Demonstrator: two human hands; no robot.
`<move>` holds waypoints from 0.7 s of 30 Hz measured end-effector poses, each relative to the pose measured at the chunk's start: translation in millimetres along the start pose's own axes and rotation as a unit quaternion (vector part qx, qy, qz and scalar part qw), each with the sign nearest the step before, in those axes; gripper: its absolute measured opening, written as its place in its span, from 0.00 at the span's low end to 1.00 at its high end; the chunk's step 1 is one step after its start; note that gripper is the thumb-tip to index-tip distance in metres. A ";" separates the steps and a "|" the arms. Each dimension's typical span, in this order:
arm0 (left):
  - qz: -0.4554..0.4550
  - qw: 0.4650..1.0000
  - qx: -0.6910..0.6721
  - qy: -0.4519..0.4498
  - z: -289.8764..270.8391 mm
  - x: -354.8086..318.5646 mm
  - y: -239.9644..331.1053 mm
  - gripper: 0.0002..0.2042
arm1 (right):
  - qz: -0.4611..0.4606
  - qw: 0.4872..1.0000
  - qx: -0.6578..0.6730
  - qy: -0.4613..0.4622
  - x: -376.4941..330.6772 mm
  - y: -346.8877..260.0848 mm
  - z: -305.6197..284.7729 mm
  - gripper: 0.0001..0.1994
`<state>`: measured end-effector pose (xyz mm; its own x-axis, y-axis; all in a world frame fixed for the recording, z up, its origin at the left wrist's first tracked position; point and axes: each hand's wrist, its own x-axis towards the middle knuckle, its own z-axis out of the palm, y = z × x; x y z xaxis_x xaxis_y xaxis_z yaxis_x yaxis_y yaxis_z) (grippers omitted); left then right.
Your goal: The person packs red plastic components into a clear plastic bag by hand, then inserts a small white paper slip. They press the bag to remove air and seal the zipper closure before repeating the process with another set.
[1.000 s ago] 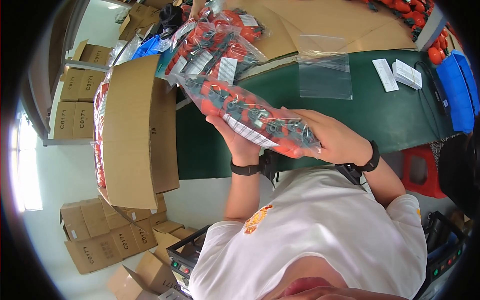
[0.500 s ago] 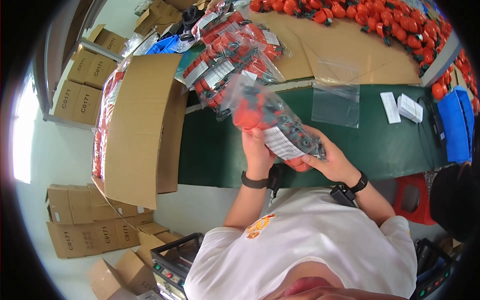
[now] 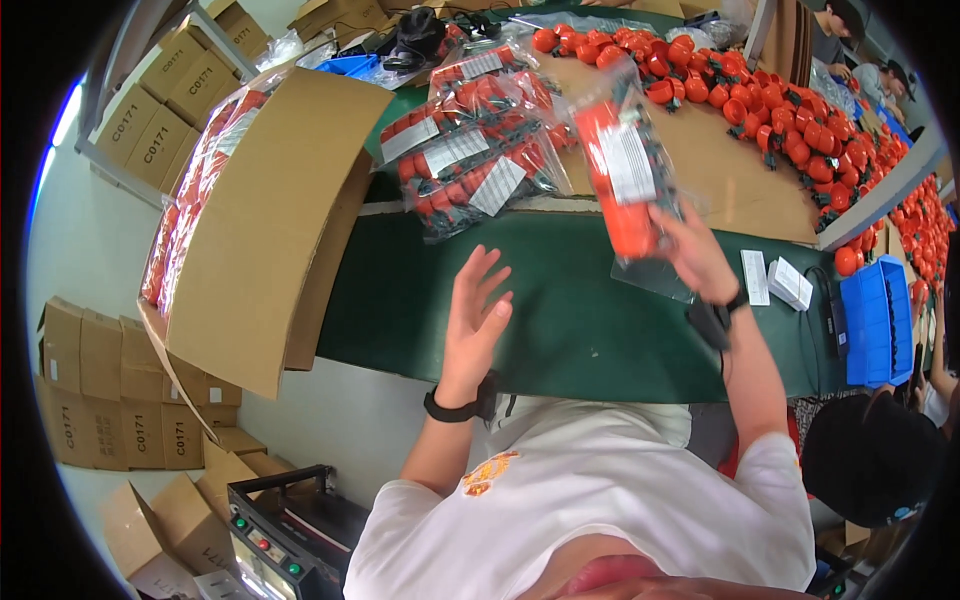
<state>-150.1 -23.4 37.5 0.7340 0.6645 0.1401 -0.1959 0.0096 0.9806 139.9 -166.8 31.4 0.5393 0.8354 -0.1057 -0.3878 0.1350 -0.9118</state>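
My right hand (image 3: 697, 258) grips the lower end of a clear plastic bag (image 3: 612, 165) packed with red plastic parts, a white printed label facing up. This bag is held tilted above the cardboard and the green table (image 3: 560, 310). My left hand (image 3: 474, 325) holds nothing; its fingers are apart over the table. Beyond it lies a pile of similar filled bags (image 3: 470, 145) with white labels. Partly hidden below the held bag is an empty clear bag (image 3: 655, 278) on the table.
A large open carton (image 3: 265, 220) with filled bags stands at the left. Loose red parts (image 3: 790, 120) heap at the far right on cardboard (image 3: 745, 185). White label stacks (image 3: 789, 284) and a blue bin (image 3: 880, 320) sit at the right. Other people are nearby at right.
My left hand has let go of the filled bag and opened. My right hand has carried the bag to the right and away from me, turning it more upright.
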 end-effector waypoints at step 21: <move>0.003 0.999 0.012 0.029 -7.6 -18.1 13.4 0.24 | -0.229 0.924 -0.292 -0.095 0.2 -175.2 -4.4 0.15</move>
<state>-171.0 -29.7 47.1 0.6933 0.7071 0.1389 -0.1849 -0.0118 0.9827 211.2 -192.6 189.4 0.3839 0.8480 0.3653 0.3475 0.2338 -0.9081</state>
